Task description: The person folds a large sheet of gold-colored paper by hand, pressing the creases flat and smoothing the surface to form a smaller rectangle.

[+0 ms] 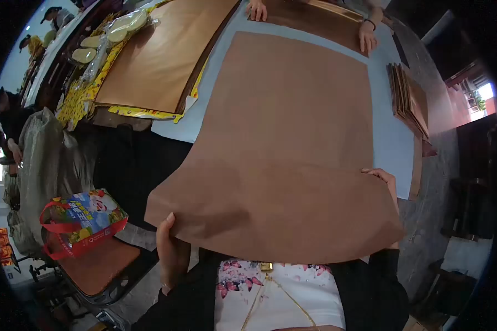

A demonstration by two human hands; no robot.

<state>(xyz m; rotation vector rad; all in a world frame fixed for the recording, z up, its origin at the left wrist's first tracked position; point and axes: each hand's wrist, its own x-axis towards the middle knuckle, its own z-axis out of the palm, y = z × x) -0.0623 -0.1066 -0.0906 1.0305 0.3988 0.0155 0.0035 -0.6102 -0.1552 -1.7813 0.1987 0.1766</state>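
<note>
A large sheet of brown paper (292, 110) lies over the light table top (392, 157), its near end lifted and bowed above my lap. My left hand (170, 243) grips the near left part of its edge, thumb on top and fingers hidden underneath. At the right edge, my right hand (385, 181) has its fingers curled over the paper, with the rest of the hand partly behind it. Across the table, another person's two hands (368, 37) rest on a separate brown sheet (315, 19).
A stack of large brown sheets (160, 60) lies on yellow patterned wrapping (74, 105) to the left, beside bagged slippers (128, 26). Folded brown paper pieces (408, 99) sit at the right edge. A colourful bag (91, 215) stands on a brown chair (102, 265).
</note>
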